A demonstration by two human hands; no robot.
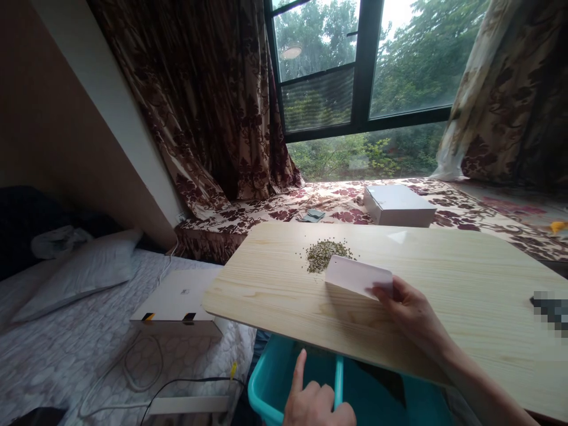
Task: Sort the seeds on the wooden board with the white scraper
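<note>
A pale box (177, 293) lies on the bed (84, 337), beyond the left end of the table (465, 272). Below the near edge is a teal bin (268, 381); over it the left hand (316, 405) extends one finger, its grip unclear. Small seeds (325, 253) lie heaped toward the far edge; at their near side a white card (355, 277) tilts, pinched by the right hand (406, 305).

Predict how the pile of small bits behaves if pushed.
The pile will probably spread rather than move as one: its edges are loosely scattered. Its pieces look tiny, so each is likely light. With no raised rim visible, some could slide off the tabletop.
</note>
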